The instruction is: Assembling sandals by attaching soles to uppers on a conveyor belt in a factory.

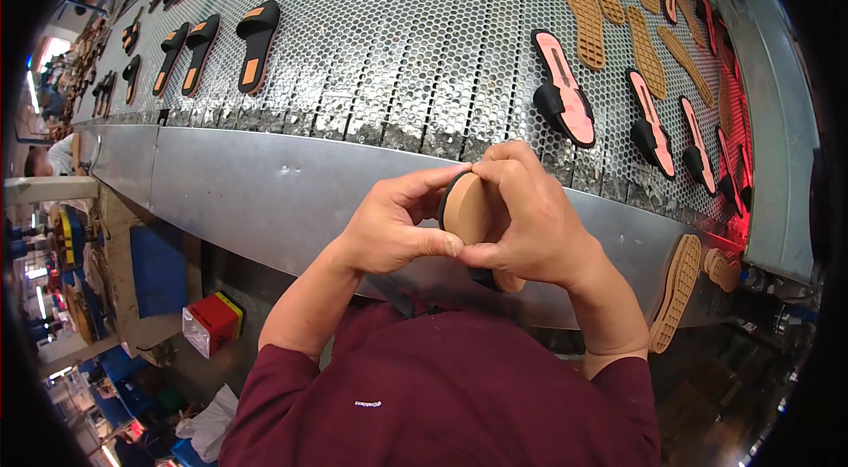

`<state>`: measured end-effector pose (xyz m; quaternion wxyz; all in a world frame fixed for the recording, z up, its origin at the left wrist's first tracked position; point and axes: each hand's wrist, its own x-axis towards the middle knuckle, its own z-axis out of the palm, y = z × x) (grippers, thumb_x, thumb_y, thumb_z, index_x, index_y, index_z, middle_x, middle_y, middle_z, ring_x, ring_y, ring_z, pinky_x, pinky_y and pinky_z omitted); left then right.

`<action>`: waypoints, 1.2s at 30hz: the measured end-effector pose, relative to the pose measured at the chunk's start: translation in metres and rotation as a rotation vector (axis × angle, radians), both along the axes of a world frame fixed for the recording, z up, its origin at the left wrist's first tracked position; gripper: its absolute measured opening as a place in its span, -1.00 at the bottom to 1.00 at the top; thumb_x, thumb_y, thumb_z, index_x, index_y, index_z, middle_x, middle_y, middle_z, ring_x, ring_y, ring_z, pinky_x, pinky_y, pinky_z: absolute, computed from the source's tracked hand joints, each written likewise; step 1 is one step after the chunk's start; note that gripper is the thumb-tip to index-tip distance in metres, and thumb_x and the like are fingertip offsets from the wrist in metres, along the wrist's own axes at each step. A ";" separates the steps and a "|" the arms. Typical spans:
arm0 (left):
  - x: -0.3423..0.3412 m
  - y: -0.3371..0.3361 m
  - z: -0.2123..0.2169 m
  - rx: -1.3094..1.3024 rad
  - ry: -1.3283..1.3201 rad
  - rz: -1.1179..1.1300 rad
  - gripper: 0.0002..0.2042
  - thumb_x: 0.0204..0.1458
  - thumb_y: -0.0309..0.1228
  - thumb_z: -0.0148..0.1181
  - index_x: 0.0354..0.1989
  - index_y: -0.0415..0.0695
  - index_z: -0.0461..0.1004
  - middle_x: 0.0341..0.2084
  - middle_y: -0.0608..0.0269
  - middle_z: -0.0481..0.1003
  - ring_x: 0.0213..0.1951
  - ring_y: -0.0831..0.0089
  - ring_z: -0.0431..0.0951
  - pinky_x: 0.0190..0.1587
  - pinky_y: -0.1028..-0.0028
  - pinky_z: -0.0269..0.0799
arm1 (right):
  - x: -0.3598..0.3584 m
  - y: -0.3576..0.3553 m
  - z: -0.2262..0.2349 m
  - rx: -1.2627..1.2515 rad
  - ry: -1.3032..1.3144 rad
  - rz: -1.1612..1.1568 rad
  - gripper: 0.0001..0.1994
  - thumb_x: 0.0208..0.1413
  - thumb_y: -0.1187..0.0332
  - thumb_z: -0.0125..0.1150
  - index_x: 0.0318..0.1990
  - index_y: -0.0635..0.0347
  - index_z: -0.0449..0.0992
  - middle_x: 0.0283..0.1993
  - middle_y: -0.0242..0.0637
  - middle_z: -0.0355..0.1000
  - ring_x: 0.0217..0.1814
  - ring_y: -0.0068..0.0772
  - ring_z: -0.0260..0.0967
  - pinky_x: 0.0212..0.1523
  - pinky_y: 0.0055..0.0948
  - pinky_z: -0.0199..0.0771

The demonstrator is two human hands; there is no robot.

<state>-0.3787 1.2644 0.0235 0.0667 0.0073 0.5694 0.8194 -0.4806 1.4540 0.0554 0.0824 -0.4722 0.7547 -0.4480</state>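
Left hand (393, 221), right hand (537, 221) gripping tan sole (465, 209); conveyor (380, 43) bearing sandals (258, 45), soles (586, 23)

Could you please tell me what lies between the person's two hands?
The head view shows a tan, dark-edged sole held between the left hand and right hand.

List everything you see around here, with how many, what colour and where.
Held shoe piece: one, tan with black edge, between both hands
Conveyor: one, silver, ahead
Metal ledge: one, grey, conveyor's near side
Black sandals: several, orange patches, conveyor's left
Pink-lined sandals: several, pink and black, conveyor's right
Loose soles: several, tan, conveyor's right
Single sole: one, tan, ledge's right end
Box: one, red and yellow, lower left
Background clutter: uncountable, mixed colours, far left
Shirt: one, maroon, bottom centre
Left hand, right hand: two, bare, centre
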 end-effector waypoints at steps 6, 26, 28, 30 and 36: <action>0.002 0.017 0.017 -0.205 0.047 0.154 -0.54 0.09 -0.56 0.26 0.19 -0.34 0.36 -0.10 0.19 0.43 -0.08 0.49 0.48 -0.02 0.46 0.45 | 0.001 0.009 -0.020 -0.131 0.061 -0.052 -0.23 -0.33 0.09 0.61 0.06 0.25 0.37 -0.01 -0.09 0.37 -0.10 -0.08 0.46 -0.15 -0.22 0.54; -0.011 -0.004 0.036 -0.741 0.404 0.183 -0.66 0.04 -0.53 0.29 0.01 -0.33 0.48 -0.19 0.10 0.46 -0.16 0.40 0.49 -0.11 0.44 0.45 | -0.023 0.060 -0.050 -0.277 -0.195 0.057 -0.57 -0.13 0.23 0.52 -0.11 0.25 0.56 -0.23 -0.26 0.54 -0.20 -0.36 0.49 -0.19 -0.42 0.42; -0.010 -0.010 0.054 -0.859 0.591 0.295 -0.67 0.00 -0.50 0.34 -0.04 -0.28 0.49 -0.15 0.03 0.49 -0.13 0.25 0.54 -0.08 0.37 0.49 | -0.032 0.080 -0.052 -0.296 -0.224 -0.215 -0.56 -0.07 0.32 0.47 -0.01 0.24 0.51 -0.10 -0.31 0.49 -0.15 -0.47 0.42 -0.09 -0.44 0.42; -0.021 -0.020 0.057 -1.048 0.828 0.376 -0.69 -0.01 -0.52 0.34 -0.07 -0.26 0.50 -0.13 0.00 0.51 -0.09 0.16 0.56 -0.05 0.32 0.51 | -0.043 0.096 -0.062 -0.322 -0.311 -0.589 -0.53 -0.09 0.33 0.52 -0.02 0.26 0.50 -0.25 -0.42 0.44 -0.23 -0.57 0.37 -0.17 -0.50 0.42; -0.048 -0.098 -0.025 -1.656 0.465 0.243 -0.69 -0.07 -0.50 0.37 -0.12 -0.24 0.51 -0.09 0.04 0.52 0.07 0.01 0.48 0.11 0.18 0.42 | -0.087 0.114 -0.098 -0.118 -0.951 -0.885 -0.45 0.20 0.12 0.26 0.19 0.32 0.32 -0.36 -0.29 0.47 -0.42 -0.57 0.43 -0.43 -0.63 0.41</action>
